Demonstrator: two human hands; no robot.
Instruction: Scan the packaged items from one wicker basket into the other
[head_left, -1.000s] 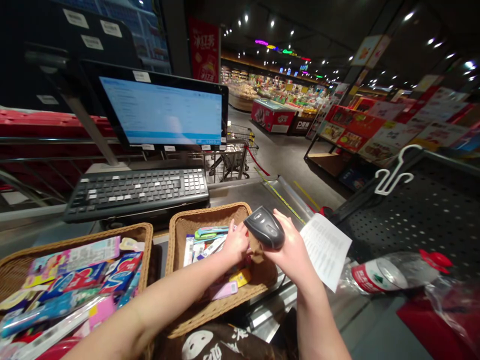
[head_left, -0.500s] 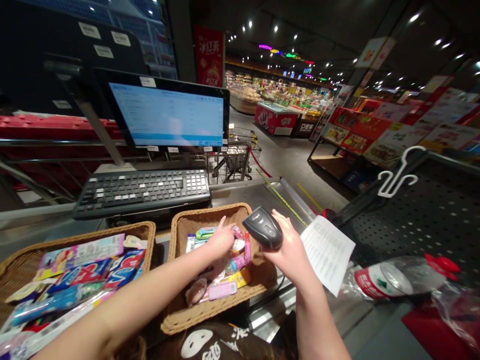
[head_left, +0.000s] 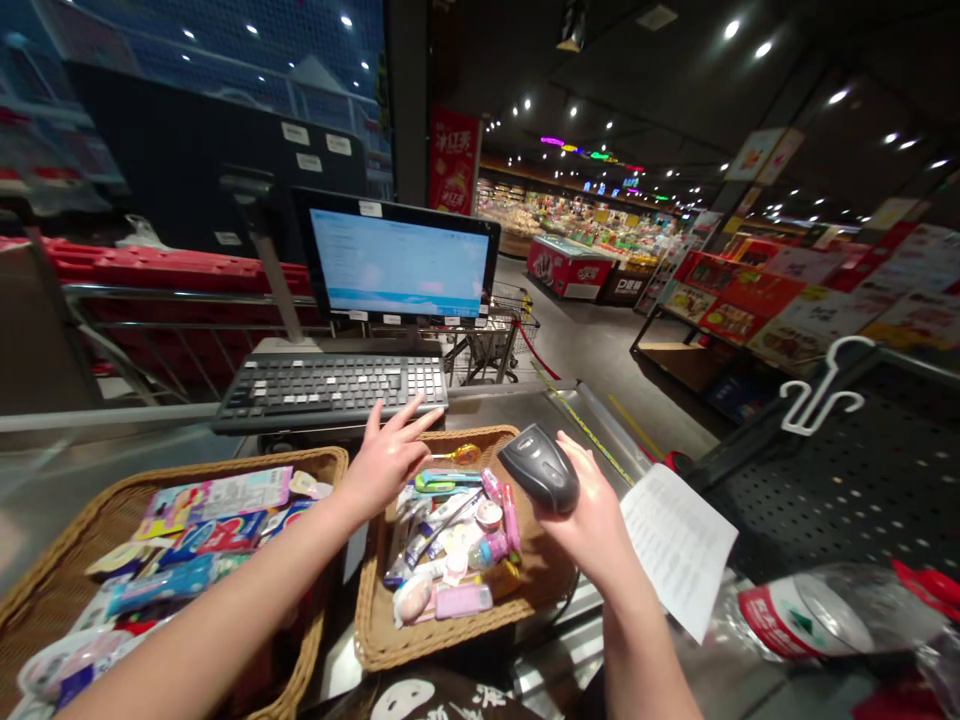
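My right hand [head_left: 592, 515] grips a black barcode scanner [head_left: 540, 467] over the right side of a wicker basket [head_left: 427, 645] filled with several small packaged items. My left hand [head_left: 386, 455] is open with fingers spread, hovering above the basket's far left rim, close to the black keyboard [head_left: 330, 387]. It holds nothing. A second wicker basket [head_left: 300, 470] on the left holds several flat colourful packets. The lit monitor [head_left: 401, 265] stands behind the keyboard.
A white printed sheet [head_left: 679, 545] lies right of my right hand. A plastic bottle with a red label [head_left: 810, 610] lies on its side at far right, below a black perforated panel [head_left: 877, 470] with a white hook. Shopping trolleys and store aisles lie beyond.
My left hand has risen out of the right basket, opened its fingers and moved toward the keyboard. The view has tilted up and shifted left. The scanner hand has stayed about where it was.
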